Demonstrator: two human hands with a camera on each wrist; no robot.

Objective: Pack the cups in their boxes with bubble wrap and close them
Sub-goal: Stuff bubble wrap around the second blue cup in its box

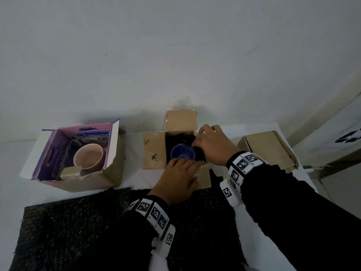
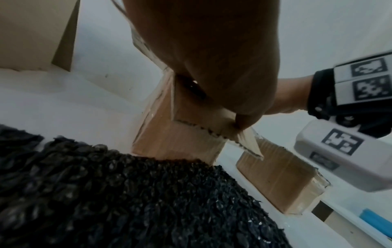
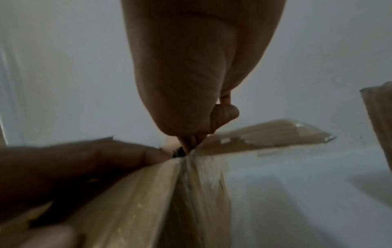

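The glossy dark-blue ceramic cup (image 1: 183, 154) sits in black bubble wrap inside the open brown cardboard box (image 1: 154, 151) on the white desk (image 1: 134, 178); it looks fragile and slick, best held around its body. The left hand (image 1: 180, 178) lies flat on the near flap; the right hand (image 1: 213, 146) has its fingers curled into the wrap at the box's right edge

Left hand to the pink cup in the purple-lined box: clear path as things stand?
Probably yes. The pink cup sits uncovered in its open box, flaps up, nothing over it. The left hand rests on the middle box's near flap, apparently holding nothing, so it looks free to move.
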